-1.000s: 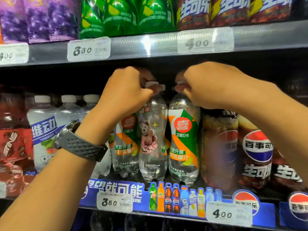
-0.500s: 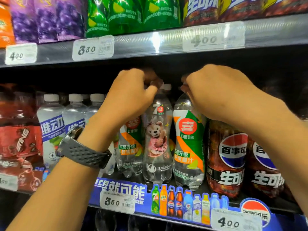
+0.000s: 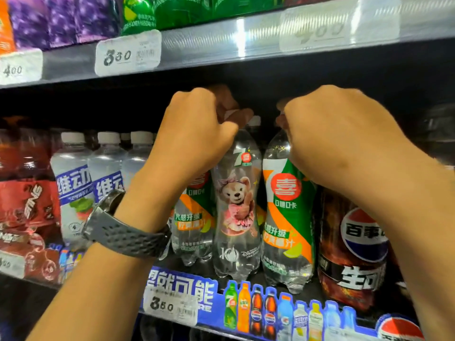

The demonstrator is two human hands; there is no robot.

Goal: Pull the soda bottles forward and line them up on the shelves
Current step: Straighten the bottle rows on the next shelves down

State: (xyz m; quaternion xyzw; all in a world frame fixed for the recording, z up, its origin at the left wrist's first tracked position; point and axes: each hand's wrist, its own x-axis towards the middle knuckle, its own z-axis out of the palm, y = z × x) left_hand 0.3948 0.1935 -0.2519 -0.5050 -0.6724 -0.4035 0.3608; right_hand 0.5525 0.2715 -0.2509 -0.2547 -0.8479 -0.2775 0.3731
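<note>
Three clear soda bottles stand in the middle of the shelf [image 3: 307,291]. My left hand [image 3: 194,136], with a grey watch on the wrist, is closed around the cap of the bear-label bottle [image 3: 237,212]. To its right, my right hand [image 3: 337,134] grips the neck of the green-and-orange label bottle [image 3: 286,217]. That bottle stands at the shelf's front edge. A third, similar bottle [image 3: 193,227] stands slightly further back, partly hidden behind my left wrist. Both caps are hidden by my fingers.
Dark cola bottles [image 3: 354,244] stand tight on the right, white-capped clear bottles [image 3: 73,193] and red bottles [image 3: 27,200] on the left. The upper shelf rail [image 3: 221,45] hangs low over my hands. Price tags [image 3: 170,307] line the shelf front.
The bear-label bottle and the green-and-orange bottle have come forward to the shelf front and stand more upright. Both hands kept their grip on the bottle tops.
</note>
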